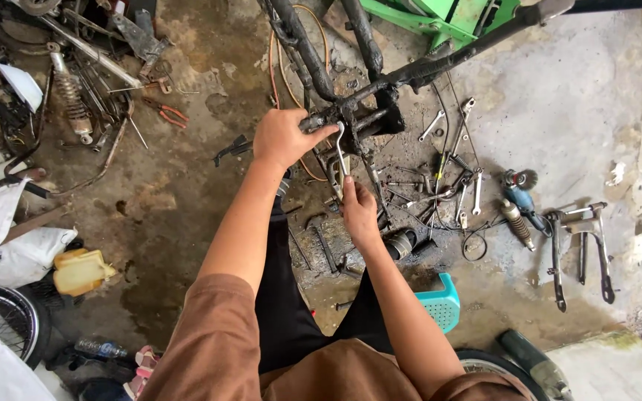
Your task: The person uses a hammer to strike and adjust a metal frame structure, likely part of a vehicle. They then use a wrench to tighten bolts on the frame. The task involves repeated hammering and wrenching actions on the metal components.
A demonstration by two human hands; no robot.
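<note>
We see a silver wrench standing nearly upright against the grimy black motorcycle frame, its upper end at the frame's dark junction, its lower end in the right hand. That hand's fingers pinch the wrench shaft from below. The left hand sits just left of the wrench head, its fingers curled tight around a frame tube. Right of the right fingers, loose spanners lie scattered on the oily concrete floor, and further right are a blue angle grinder and a metal stand. Below the right fingers sits a teal plastic stool. Well left of the left fingers lie red-handled pliers and a shock absorber.
</note>
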